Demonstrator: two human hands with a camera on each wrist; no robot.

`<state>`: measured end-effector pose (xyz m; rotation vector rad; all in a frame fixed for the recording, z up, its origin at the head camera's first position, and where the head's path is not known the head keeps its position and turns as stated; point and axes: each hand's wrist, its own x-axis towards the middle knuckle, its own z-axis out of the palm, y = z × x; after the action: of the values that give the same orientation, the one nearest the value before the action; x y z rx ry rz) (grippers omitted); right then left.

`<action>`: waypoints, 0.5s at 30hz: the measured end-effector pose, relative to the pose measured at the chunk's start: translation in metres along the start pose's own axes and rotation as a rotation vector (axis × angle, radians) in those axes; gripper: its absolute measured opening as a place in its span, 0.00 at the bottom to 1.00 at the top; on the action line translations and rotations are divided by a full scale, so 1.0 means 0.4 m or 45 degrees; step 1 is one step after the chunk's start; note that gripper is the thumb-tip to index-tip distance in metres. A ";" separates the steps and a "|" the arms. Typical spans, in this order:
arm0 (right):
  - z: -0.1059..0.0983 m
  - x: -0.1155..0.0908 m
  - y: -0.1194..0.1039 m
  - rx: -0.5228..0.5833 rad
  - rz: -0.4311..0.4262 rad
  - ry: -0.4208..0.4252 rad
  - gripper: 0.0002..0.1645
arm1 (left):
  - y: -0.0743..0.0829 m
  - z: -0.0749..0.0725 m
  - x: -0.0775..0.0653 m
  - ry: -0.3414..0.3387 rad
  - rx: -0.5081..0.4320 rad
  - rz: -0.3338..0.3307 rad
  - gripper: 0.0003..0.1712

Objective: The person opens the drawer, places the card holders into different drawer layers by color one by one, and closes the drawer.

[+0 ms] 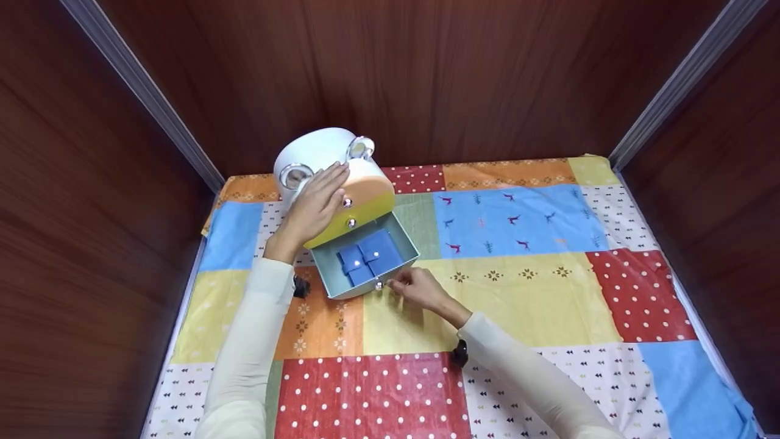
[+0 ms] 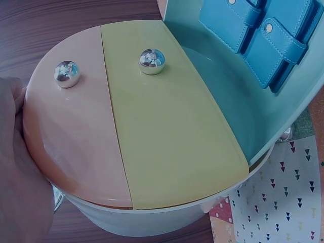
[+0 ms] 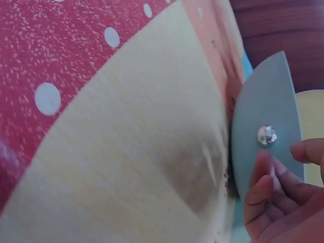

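Observation:
A white rounded drawer box (image 1: 317, 149) has a peach drawer front (image 2: 76, 136) and a yellow drawer front (image 2: 162, 126), each with a silver knob. Its lowest, pale green drawer (image 1: 324, 271) is pulled out. Inside lie two blue snap-tab wallets (image 1: 382, 251) side by side. My left hand (image 1: 317, 204) rests on the box top near the peach front, fingers straight. At the drawer's front, my right hand (image 1: 420, 286) has loosely bent fingers and its fingertips right beside the silver knob (image 3: 267, 135). The thumb and fingers are spread apart around nothing.
Two silver-rimmed round pieces (image 1: 361, 147) stand on the box top. A colourful patchwork-print cloth (image 1: 524, 305) covers the table. Dark wood-grain panels (image 1: 402, 79) enclose the back and both sides, with the box close to the back one.

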<state>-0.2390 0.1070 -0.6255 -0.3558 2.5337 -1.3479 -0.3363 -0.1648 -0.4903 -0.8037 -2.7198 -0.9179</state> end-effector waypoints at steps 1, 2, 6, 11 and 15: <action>0.004 0.000 0.002 -0.003 0.009 -0.016 0.14 | 0.000 0.000 0.000 -0.001 0.002 -0.001 0.30; 0.009 0.000 0.003 0.007 0.013 -0.030 0.14 | 0.001 0.000 0.000 -0.001 0.002 -0.002 0.30; 0.026 0.001 0.006 0.053 0.013 -0.076 0.16 | 0.001 0.000 0.000 -0.004 0.005 -0.005 0.30; 0.046 0.004 0.007 0.095 0.017 -0.070 0.15 | 0.000 0.001 0.002 0.003 0.004 -0.002 0.30; 0.059 0.005 0.006 0.120 0.039 -0.065 0.16 | 0.000 0.001 0.001 0.001 0.011 -0.004 0.30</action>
<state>-0.2331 0.0894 -0.6406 -0.3275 2.4146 -1.4230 -0.3368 -0.1643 -0.4906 -0.7980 -2.7231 -0.9056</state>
